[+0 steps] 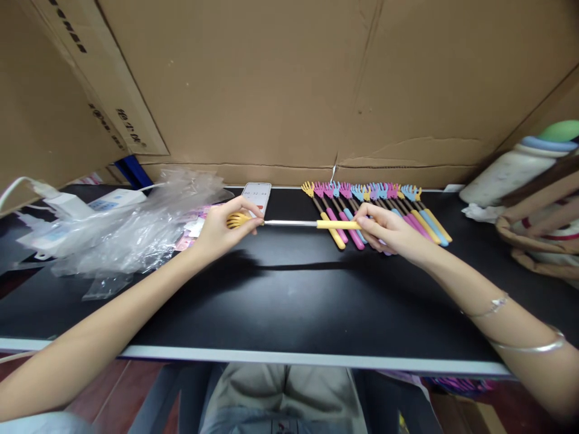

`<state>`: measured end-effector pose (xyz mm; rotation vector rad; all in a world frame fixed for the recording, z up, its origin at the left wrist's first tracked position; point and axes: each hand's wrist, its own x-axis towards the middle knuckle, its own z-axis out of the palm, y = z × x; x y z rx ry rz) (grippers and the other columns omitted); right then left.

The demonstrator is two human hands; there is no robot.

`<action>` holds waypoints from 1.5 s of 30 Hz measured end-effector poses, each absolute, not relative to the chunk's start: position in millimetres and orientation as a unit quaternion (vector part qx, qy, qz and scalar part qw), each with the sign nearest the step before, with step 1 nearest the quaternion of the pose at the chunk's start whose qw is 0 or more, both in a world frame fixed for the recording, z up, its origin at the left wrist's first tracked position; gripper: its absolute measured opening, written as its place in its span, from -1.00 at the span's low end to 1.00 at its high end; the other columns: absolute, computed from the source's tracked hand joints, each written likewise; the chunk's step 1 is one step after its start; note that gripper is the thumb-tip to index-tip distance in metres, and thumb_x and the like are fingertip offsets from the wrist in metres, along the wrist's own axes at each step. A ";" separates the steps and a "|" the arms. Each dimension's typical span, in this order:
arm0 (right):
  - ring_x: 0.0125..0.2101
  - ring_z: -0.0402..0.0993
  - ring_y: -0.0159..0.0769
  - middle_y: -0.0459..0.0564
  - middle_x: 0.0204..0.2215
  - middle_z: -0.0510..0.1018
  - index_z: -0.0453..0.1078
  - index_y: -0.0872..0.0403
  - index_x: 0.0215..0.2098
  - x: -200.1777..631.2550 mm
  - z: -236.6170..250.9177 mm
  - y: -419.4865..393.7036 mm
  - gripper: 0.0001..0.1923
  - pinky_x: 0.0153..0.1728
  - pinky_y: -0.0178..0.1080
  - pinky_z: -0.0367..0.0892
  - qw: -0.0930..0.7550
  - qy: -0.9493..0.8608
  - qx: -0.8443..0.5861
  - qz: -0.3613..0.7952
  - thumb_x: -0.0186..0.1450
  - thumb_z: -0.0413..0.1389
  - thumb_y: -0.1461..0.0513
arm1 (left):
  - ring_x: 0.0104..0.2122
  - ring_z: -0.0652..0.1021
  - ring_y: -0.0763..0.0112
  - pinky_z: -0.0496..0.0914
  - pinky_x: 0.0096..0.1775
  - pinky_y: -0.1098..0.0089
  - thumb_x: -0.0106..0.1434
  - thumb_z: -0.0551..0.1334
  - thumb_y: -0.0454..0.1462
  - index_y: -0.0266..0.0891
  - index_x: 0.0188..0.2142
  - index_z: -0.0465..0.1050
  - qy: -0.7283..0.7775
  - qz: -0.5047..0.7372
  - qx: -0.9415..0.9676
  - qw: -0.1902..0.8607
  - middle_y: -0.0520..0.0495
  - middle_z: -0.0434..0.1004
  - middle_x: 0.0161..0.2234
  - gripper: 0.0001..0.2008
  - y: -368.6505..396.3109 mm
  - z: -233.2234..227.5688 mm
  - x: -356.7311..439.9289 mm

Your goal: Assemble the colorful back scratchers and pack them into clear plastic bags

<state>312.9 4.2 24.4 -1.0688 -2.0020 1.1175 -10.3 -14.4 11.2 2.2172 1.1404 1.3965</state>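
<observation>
Evenly and fairly brightly lit from above and behind. Soft shadows of both forearms on the black tabletop (289, 301), faint sheen along its front edge. Strong wide-angle bending at the edges; forearms smeared near the corners. Cardboard wall (271, 84) sharp.

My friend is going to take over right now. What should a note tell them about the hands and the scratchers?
Left hand: pinches the yellow claw head of the extended back scratcher.
Right hand: grips its yellow handle; the silver rod is stretched between both hands above the black table.
Row of back scratchers lies behind the right hand, retracted, in yellow, pink and blue.
Plastic bags sit at left, a phone beside them.
Done: one scratcher pulled out. Left: the row untouched.
</observation>
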 end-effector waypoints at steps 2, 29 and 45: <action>-0.80 -0.01 -0.60 -0.31 -0.77 0.21 0.11 0.04 -0.41 308.9 24.3 3.7 -0.63 -0.80 -0.45 -0.09 0.322 -0.749 -0.411 0.408 0.30 0.02 -0.06 | -0.54 0.55 0.52 0.41 -0.40 0.53 0.20 0.26 -0.23 -0.26 -0.37 0.41 0.396 0.481 0.770 0.135 0.03 0.53 -0.47 -0.87 -14.7 12.3 -10.7; -0.51 0.41 -0.40 -0.12 -0.46 0.55 0.38 0.02 -0.26 308.8 18.2 3.5 -0.80 -0.49 -0.36 0.14 0.195 -0.880 -0.432 0.035 0.30 0.05 0.08 | -0.43 0.55 0.44 0.35 -0.35 0.49 0.26 0.19 -0.11 -0.21 -0.22 0.43 0.435 0.345 0.803 0.216 0.03 0.54 -0.44 -0.77 -13.2 8.6 -6.2; -0.36 0.53 -0.36 -0.11 -0.24 0.62 0.41 -0.02 -0.13 291.0 9.7 -11.2 -0.76 -0.45 -0.35 0.16 0.156 -0.913 -0.370 -0.075 0.38 -0.05 0.12 | -0.31 0.53 0.41 0.18 -0.42 0.48 0.31 0.15 -0.17 -0.04 -0.17 0.52 0.416 0.215 0.879 -0.084 0.05 0.57 -0.31 -0.82 -24.7 3.3 8.0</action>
